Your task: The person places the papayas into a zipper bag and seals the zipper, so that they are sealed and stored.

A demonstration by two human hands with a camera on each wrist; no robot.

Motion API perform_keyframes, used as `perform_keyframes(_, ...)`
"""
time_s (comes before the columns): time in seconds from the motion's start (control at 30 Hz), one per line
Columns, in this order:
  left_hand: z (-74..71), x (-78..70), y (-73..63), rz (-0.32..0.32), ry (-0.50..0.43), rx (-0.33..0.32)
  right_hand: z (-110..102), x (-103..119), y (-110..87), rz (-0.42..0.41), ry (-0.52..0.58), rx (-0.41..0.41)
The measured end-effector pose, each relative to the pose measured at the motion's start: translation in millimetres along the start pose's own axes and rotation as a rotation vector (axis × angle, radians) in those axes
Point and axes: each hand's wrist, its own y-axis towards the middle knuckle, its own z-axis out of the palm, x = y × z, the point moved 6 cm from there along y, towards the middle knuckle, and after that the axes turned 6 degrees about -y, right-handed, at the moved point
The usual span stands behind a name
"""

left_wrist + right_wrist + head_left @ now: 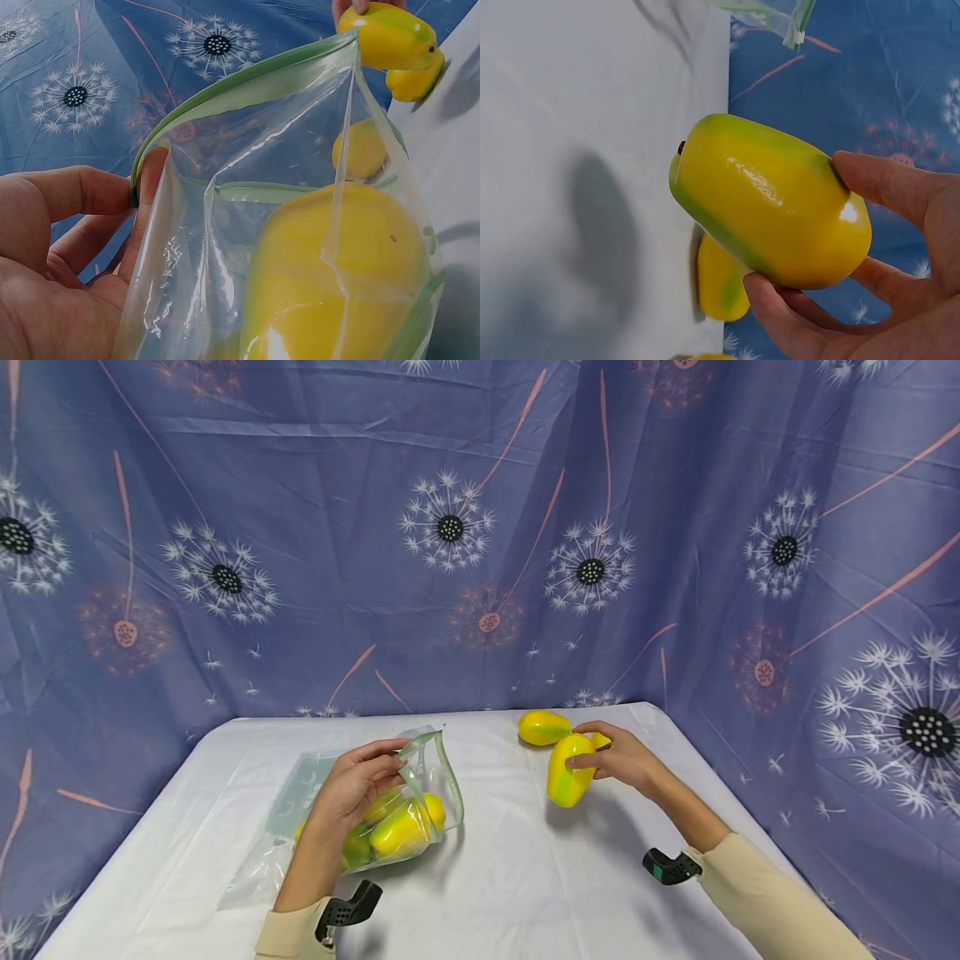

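My left hand [358,781] pinches the green-edged rim of a clear zip bag [453,781] at the table's left middle. The bag's mouth gapes toward the right. Inside it lie several yellow-green fruits, with one large papaya [337,262] close behind the film in the left wrist view. My right hand [618,756] holds another yellow-green papaya [772,202] between thumb and fingers, raised above the cloth. Behind it, a loose papaya [543,727] lies on the table, and one more yellow fruit [602,740] is partly hidden by the right hand.
A white cloth [510,893] covers the table. Blue curtain fabric [337,568] with dandelion prints hangs along the back and right side. Black wrist mounts [671,867] sit by both sleeves. The bag's flat part [255,868] spreads to the left.
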Motion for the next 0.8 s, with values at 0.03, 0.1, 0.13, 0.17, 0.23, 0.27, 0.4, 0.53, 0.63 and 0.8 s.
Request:
perform_keyframes(0.03,0.1,-0.1,0.0,0.001,-0.002,0.000,0.5,2.8,1.7,0.000,-0.006,-0.001)
perform_keyframes(0.1,0.3,-0.5,-0.3,0.001,-0.005,-0.001,1.9,9.4,3.8,-0.009,-0.011,-0.002)
perform_keyframes(0.13,0.4,-0.5,-0.4,0.001,-0.006,-0.001,3.0,12.4,4.9,-0.015,-0.009,0.000)
perform_keyframes(0.17,0.3,-0.3,-0.2,0.001,-0.007,-0.002,4.4,15.4,5.6,-0.025,-0.011,0.005)
perform_keyframes(0.23,0.1,0.1,-0.1,0.000,-0.009,-0.003,7.7,21.0,6.7,-0.038,0.001,0.016)
perform_keyframes(0.27,0.2,0.3,0.1,-0.001,-0.009,-0.002,9.5,23.9,7.0,-0.046,0.007,0.021)
perform_keyframes(0.4,-1.2,0.3,-0.6,-0.001,-0.001,-0.003,17.9,35.8,8.4,-0.071,0.047,0.041)
perform_keyframes(0.53,-1.9,-0.2,-0.9,0.002,0.004,-0.007,26.8,47.8,9.8,-0.093,0.077,0.057)
perform_keyframes(0.63,-2.0,-0.5,-0.4,0.006,0.004,-0.008,33.3,56.1,12.0,-0.111,0.081,0.053)
perform_keyframes(0.8,-1.7,0.6,0.2,0.016,0.008,-0.018,43.0,70.4,14.4,-0.133,0.076,0.022)
